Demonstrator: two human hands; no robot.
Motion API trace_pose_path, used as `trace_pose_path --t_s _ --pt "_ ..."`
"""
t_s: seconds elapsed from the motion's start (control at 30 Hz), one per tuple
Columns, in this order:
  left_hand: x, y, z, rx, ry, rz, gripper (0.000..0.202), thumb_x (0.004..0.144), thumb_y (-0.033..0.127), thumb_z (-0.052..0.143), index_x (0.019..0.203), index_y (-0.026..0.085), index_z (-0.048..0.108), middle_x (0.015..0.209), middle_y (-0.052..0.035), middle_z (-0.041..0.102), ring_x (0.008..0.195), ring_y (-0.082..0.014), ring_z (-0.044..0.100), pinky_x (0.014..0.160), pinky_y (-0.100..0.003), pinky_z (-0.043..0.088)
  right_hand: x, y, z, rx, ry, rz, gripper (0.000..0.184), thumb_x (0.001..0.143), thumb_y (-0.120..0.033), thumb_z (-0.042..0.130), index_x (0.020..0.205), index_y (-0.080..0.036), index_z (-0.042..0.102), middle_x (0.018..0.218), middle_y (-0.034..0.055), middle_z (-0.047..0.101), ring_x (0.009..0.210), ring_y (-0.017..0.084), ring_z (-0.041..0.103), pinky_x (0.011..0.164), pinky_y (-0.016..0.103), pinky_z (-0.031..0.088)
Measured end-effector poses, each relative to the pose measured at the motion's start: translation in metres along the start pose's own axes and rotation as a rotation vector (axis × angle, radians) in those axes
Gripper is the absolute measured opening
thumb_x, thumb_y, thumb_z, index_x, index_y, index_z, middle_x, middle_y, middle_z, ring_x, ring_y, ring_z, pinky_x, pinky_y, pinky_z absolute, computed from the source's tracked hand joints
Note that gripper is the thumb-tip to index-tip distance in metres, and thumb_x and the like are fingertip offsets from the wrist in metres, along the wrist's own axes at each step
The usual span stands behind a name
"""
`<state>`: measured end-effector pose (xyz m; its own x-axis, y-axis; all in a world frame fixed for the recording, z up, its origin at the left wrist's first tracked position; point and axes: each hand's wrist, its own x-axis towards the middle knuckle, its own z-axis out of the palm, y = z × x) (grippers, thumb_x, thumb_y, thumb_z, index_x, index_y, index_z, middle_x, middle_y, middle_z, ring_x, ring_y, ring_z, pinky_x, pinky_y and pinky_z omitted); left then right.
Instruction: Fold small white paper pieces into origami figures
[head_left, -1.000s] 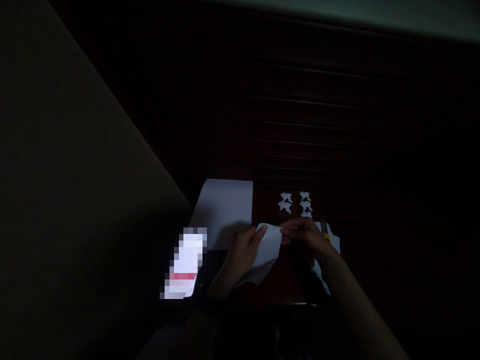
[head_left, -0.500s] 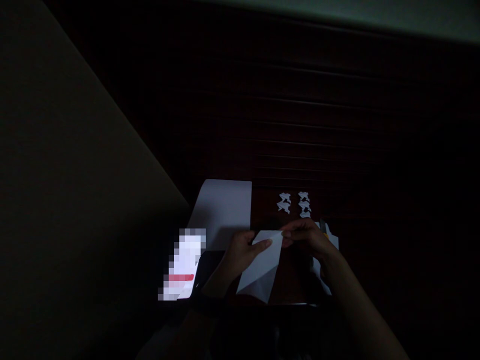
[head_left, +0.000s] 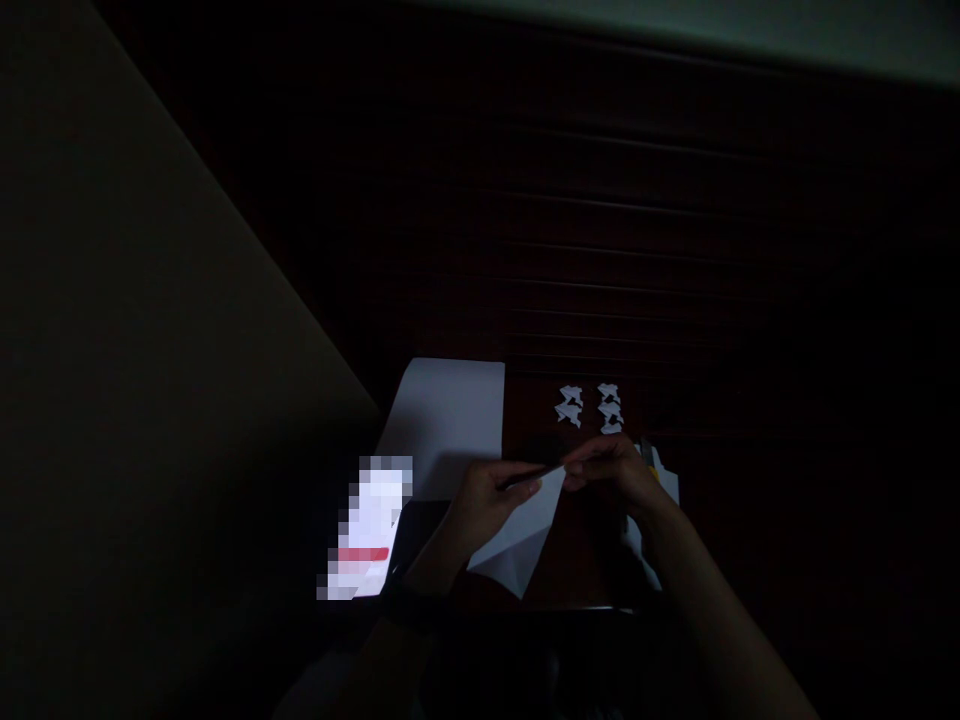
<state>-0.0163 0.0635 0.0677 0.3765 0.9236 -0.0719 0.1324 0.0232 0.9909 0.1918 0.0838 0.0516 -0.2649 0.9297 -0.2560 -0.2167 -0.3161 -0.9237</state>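
Note:
The scene is very dark. Both hands hold one white paper sheet (head_left: 517,540) folded into a pointed shape, low in the middle of the view. My left hand (head_left: 480,500) pinches its upper edge from the left, fingers closed on it. My right hand (head_left: 611,470) pinches the top right corner, fingers closed. The paper's point hangs down toward me above a dark reddish tabletop (head_left: 577,560).
A stack of white sheets (head_left: 446,415) lies just behind my left hand. Several small folded paper figures (head_left: 589,405) sit in two rows behind my right hand. More white paper and a yellow-tipped object (head_left: 654,470) lie under my right wrist. A lit blurred screen (head_left: 367,530) glows at left.
The paper went from a loose curved sheet to a flat pointed fold. Its top edge is now pinched flatter between both hands, and the lower point has shifted slightly left.

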Motion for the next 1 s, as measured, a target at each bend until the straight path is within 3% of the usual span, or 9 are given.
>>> trace_pose_path --t_s 0.3,0.43,0.5,0.63,0.8,1.0 --pt "-0.004 0.0 -0.004 -0.048 -0.047 0.066 0.028 0.076 0.015 0.053 0.099 0.019 0.07 0.104 -0.0066 0.068 0.095 -0.0228 0.062 0.087 -0.037 0.045 0.001 -0.001 0.0 0.041 0.056 -0.004 0.016 0.055 -0.016 0.076 0.07 -0.014 0.072 0.06 0.0062 0.069 0.053 0.018 0.064 0.055 0.03 0.052" --pt "-0.006 0.004 -0.007 -0.287 -0.155 0.032 0.041 0.076 0.017 0.049 0.115 0.018 0.06 0.109 -0.008 0.066 0.1 -0.0236 0.059 0.087 -0.037 0.044 0.001 0.002 0.003 -0.004 0.07 -0.073 0.013 0.055 -0.018 0.076 0.067 -0.015 0.072 0.062 0.0046 0.069 0.055 0.017 0.064 0.056 0.03 0.052" --pt "-0.006 0.005 -0.006 -0.344 -0.12 -0.03 0.038 0.081 0.024 0.046 0.116 0.018 0.058 0.11 -0.0089 0.064 0.102 -0.0232 0.058 0.085 -0.036 0.045 0.0 0.003 0.005 -0.071 0.062 -0.113 0.012 0.058 -0.021 0.076 0.068 -0.016 0.072 0.063 0.004 0.069 0.056 0.017 0.063 0.057 0.03 0.052" --pt "-0.005 0.0 0.001 -0.187 0.028 -0.169 0.035 0.084 0.043 0.047 0.095 0.017 0.066 0.095 -0.0078 0.067 0.087 -0.0192 0.06 0.072 -0.03 0.046 -0.003 0.002 0.011 -0.219 0.007 -0.169 0.012 0.063 -0.026 0.073 0.07 -0.017 0.072 0.064 0.0039 0.069 0.058 0.017 0.063 0.06 0.03 0.052" --pt "-0.002 -0.007 0.005 -0.155 -0.124 -0.198 0.034 0.078 0.044 0.057 0.082 0.012 0.067 0.07 -0.0043 0.064 0.062 -0.0137 0.056 0.055 -0.024 0.04 -0.004 0.0 0.015 -0.316 -0.044 -0.2 0.011 0.066 -0.027 0.071 0.072 -0.017 0.072 0.065 0.0036 0.069 0.059 0.017 0.063 0.059 0.029 0.05" --pt "0.003 -0.012 0.004 -0.068 -0.028 -0.127 0.028 0.073 0.04 0.063 0.071 0.012 0.066 0.063 -0.0013 0.061 0.058 -0.0119 0.052 0.052 -0.022 0.035 -0.005 0.001 0.018 -0.243 -0.03 -0.197 0.021 0.068 -0.027 0.071 0.086 -0.017 0.07 0.071 0.0044 0.069 0.063 0.016 0.063 0.061 0.028 0.049"
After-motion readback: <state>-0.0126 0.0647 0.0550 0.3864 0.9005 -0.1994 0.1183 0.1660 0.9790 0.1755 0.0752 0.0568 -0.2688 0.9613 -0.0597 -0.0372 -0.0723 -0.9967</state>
